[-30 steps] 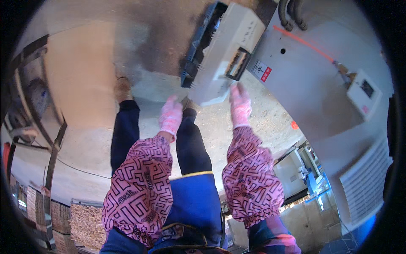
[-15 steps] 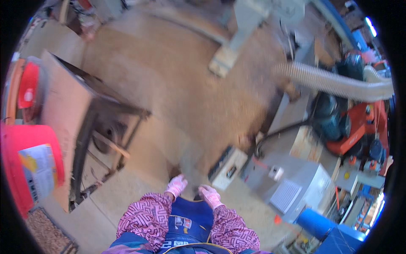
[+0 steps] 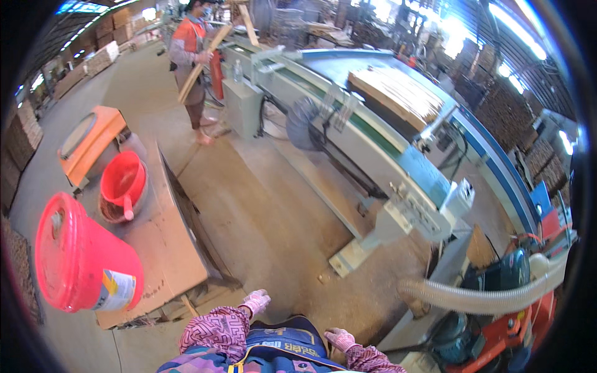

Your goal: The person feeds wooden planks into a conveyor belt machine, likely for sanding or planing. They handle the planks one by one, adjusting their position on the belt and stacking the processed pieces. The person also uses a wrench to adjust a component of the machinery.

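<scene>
Both my hands wear pink and white gloves, with pink patterned sleeves above them. My left hand (image 3: pixel 255 301) hovers in front of my dark blue apron (image 3: pixel 287 339), its fingers loosely stretched and nothing visible in them. Lower and to the right, my right hand (image 3: pixel 340 339) hangs by the apron's other side with relaxed fingers, also holding nothing that shows. Nearest to the left hand is a low box-like stand with a brown board top (image 3: pixel 158 248). On it stand a lidded red bucket (image 3: pixel 87 258) and a red dipper (image 3: pixel 122 180) set in a tub.
A long grey-green conveyor machine (image 3: pixel 373 155) crosses ahead, with a wood stack (image 3: pixel 398 93) beyond it. Far left, a person (image 3: pixel 189 62) holds wooden strips near an orange stand (image 3: pixel 93 140). A ribbed hose (image 3: pixel 479 298) and red machinery (image 3: pixel 510 336) lie at right.
The view has swung upward, bringing the conveyor and the other person into sight. My hands have moved farther apart, the right one lower and outward.
</scene>
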